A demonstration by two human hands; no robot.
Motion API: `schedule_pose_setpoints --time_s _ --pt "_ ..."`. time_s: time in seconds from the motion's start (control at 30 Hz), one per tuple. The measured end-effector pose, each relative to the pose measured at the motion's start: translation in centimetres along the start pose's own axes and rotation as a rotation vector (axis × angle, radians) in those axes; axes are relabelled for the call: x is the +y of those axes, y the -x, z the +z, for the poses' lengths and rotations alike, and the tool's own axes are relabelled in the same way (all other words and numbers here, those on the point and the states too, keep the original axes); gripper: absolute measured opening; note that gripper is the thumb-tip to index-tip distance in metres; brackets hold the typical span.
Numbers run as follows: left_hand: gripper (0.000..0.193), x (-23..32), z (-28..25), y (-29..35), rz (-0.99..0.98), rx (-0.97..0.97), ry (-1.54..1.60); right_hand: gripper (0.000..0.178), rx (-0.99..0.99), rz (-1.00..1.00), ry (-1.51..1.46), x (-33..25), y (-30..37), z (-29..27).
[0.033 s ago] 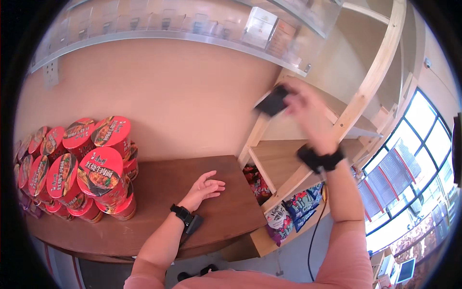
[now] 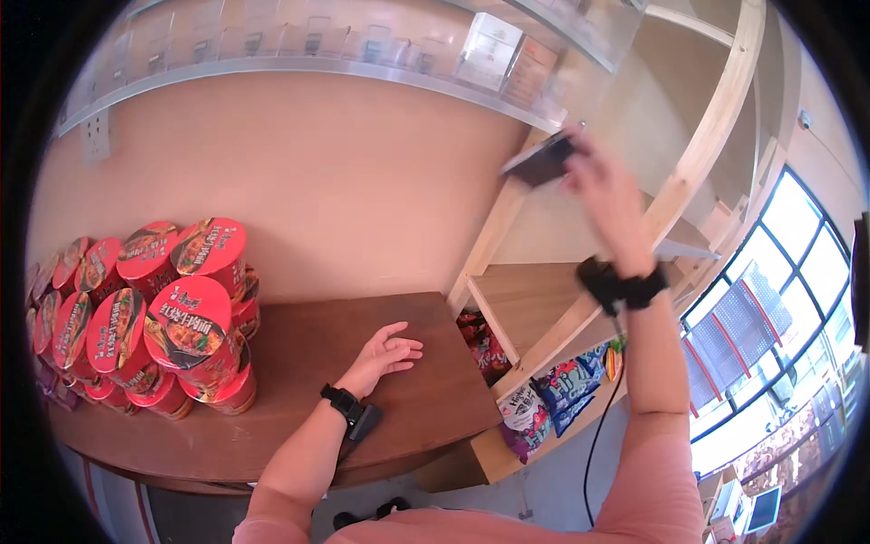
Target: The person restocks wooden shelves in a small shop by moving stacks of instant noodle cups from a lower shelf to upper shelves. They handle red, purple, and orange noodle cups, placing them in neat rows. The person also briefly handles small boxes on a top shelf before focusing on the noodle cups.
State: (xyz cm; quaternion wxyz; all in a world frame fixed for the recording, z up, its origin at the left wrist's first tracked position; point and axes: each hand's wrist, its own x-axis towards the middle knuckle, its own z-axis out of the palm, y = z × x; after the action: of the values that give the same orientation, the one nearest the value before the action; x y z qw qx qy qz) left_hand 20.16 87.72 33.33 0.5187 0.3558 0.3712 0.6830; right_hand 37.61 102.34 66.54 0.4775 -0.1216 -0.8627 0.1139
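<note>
Now the right hand [image 2: 605,186] has shifted rightward, a dark flat object [image 2: 542,164] still pinched; the left hand [image 2: 381,357], loosely open, is empty.

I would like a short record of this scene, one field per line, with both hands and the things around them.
left hand: empty, fingers loosely bent, over the brown wooden table; contact unclear
right hand: holds a dark flat rectangular object, blurred, before the pale wooden rack
table's left: stacked red round cups with printed lids
rack's lower part: shiny blue bag, white-and-purple bag
overhead: clear plastic shelf
</note>
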Motion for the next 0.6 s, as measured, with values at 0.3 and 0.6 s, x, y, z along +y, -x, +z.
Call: schedule_pose_setpoints --time_s 0.3,0.6 --pt "0.047 -0.5 -0.2 -1.0 -0.008 0.016 0.014 0.048 0.248 -0.189 0.381 2.9 -11.4 -4.9" --pt "0.045 -0.1 -0.6 -0.6 -0.005 0.023 -0.014 0.064 0.177 -0.090 0.533 5.1 -13.6 -2.5"
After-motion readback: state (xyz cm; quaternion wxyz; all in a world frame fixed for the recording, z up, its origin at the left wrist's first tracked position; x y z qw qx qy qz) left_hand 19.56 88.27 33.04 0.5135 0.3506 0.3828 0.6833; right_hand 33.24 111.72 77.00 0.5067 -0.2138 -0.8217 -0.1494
